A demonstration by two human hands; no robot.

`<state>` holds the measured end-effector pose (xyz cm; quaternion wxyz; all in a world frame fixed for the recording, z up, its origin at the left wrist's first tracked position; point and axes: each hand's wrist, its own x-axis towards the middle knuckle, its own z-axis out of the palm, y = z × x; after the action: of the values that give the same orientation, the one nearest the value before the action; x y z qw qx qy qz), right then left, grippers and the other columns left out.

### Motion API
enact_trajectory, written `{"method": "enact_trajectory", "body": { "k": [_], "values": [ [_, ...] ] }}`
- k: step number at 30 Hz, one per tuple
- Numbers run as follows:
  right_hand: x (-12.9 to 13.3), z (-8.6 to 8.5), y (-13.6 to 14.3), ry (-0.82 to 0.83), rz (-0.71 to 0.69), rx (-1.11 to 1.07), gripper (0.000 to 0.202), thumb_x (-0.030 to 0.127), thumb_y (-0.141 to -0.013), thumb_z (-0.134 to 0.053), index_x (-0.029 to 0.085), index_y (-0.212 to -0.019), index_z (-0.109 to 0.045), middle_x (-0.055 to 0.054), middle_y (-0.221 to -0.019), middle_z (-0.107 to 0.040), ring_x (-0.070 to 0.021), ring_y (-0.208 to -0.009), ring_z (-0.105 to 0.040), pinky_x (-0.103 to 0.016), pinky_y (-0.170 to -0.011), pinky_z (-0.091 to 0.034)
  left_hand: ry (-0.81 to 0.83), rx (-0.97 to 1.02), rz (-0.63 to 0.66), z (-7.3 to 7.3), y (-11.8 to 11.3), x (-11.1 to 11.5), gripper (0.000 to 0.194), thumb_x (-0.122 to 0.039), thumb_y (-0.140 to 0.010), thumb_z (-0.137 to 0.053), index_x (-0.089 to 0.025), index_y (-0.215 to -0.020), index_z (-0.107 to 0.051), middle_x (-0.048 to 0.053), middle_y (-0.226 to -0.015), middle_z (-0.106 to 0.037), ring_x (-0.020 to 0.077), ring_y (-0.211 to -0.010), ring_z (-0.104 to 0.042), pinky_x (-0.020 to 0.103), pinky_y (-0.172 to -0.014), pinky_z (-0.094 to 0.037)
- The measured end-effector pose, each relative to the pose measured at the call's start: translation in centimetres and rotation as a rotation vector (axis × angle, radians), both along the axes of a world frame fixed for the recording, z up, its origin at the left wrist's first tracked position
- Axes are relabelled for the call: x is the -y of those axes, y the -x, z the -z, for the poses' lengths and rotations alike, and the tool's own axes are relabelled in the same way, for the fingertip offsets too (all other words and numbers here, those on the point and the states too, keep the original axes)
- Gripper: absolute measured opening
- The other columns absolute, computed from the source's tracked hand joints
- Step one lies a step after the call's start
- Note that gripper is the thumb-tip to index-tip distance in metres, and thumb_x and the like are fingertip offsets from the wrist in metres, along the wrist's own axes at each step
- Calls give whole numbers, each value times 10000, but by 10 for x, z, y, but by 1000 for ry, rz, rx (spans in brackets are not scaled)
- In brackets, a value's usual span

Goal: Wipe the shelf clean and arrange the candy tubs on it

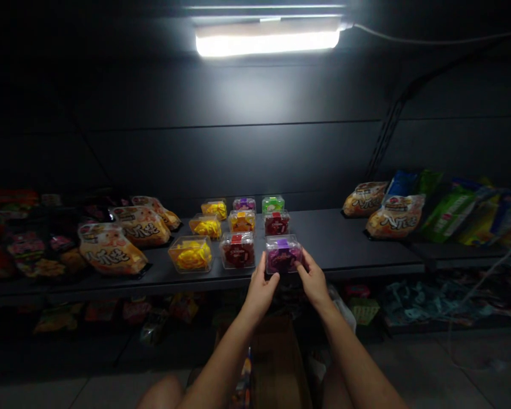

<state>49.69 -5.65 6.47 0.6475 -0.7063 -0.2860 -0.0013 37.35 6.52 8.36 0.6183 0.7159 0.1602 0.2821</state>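
A clear plastic box with purple contents and a purple label (283,257) is at the front edge of the dark shelf (344,241). My left hand (262,288) grips its left side, and my right hand (313,277) holds its right side. Just left of it stands a box with dark red contents (237,253), then a box of yellow packets (191,255). Behind the held box sit another dark red box (276,223) and a green one (273,204). Whether the held box's bottom touches the shelf is hard to tell.
Snack bags (111,250) stand at the left, and more bags (395,217) at the right. A lit tube lamp (268,42) hangs above, with a cable running right. Below are a lower shelf of packets and an open cardboard box (276,363) between my arms.
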Motion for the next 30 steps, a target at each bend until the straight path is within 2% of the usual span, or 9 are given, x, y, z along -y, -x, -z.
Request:
{"method": "enact_trajectory", "body": {
  "k": [5, 11, 16, 20, 22, 24, 27, 29, 30],
  "values": [
    [-13, -3, -9, 100, 42, 56, 660, 299, -851, -568, 236, -1475, -365, -65, -1452, -503, -222, -1333, -474, -442, -1147, -319, 74, 22, 47, 2, -13, -4, 804, -345, -793, -683, -246, -1496, -305, 78, -1561, -354, 284, -1448, -292, 448, -1155, -324],
    [-24, -2, -14, 179, 118, 74, 659, 294, -837, -562, 243, -1467, -374, -73, -1420, -536, -244, -1306, -505, -446, -1115, -369, 76, 1, 35, 5, -26, -9, 886, -367, -778, -694, -255, -1520, -224, 72, -1597, -271, 289, -1471, -229, 468, -1151, -325],
    [-22, 2, -12, 232, 121, 144, 672, 288, -836, -556, 206, -1473, -359, -101, -1450, -497, -261, -1334, -470, -463, -1126, -350, 25, 11, 14, 1, -18, -2, 861, -336, -780, -690, -238, -1515, -252, 78, -1599, -262, 284, -1477, -213, 442, -1173, -291],
    [-16, 2, -8, 147, 68, 139, 755, 300, -815, -600, 179, -1495, -296, -136, -1486, -442, -259, -1350, -449, -465, -1145, -318, -27, 14, 68, 12, 25, 1, 713, -337, -856, -589, -277, -1499, -289, 72, -1594, -269, 274, -1433, -312, 410, -1035, -463],
    [-12, 3, -4, 27, 71, 89, 748, 313, -832, -589, 179, -1496, -272, -157, -1477, -441, -251, -1315, -490, -463, -1122, -351, -62, -26, 82, 26, 57, -2, 636, -334, -872, -559, -281, -1470, -351, 85, -1558, -334, 264, -1394, -374, 409, -1009, -480],
    [-7, 6, 5, -90, 131, 62, 680, 322, -862, -559, 190, -1475, -297, -158, -1461, -450, -238, -1287, -513, -461, -1104, -375, -53, -87, 62, 45, 91, -8, 580, -332, -865, -566, -274, -1425, -427, 98, -1502, -419, 255, -1361, -419, 438, -1057, -436],
    [-3, 16, 36, -128, 205, 77, 551, 317, -896, -528, 216, -1419, -387, -127, -1393, -507, -222, -1255, -526, -462, -1106, -371, 75, -180, -2, 79, 140, -20, 573, -344, -846, -586, -250, -1397, -457, 133, -1465, -460, 265, -1333, -461, 475, -1077, -404],
    [-3, 28, 69, -42, 113, 111, 459, 304, -906, -522, 234, -1358, -475, -104, -1318, -563, -222, -1223, -538, -462, -1107, -369, 199, -214, -52, 99, 165, -26, 606, -356, -823, -607, -244, -1396, -442, 152, -1475, -444, 280, -1311, -490, 481, -1045, -433],
    [-4, 36, 89, 27, 10, 132, 415, 296, -911, -515, 245, -1323, -519, -95, -1286, -584, -223, -1212, -541, -461, -1104, -372, 254, -223, -75, 108, 176, -28, 619, -366, -812, -616, -245, -1393, -437, 157, -1479, -437, 283, -1296, -507, 479, -1031, -446]
  ]
}}
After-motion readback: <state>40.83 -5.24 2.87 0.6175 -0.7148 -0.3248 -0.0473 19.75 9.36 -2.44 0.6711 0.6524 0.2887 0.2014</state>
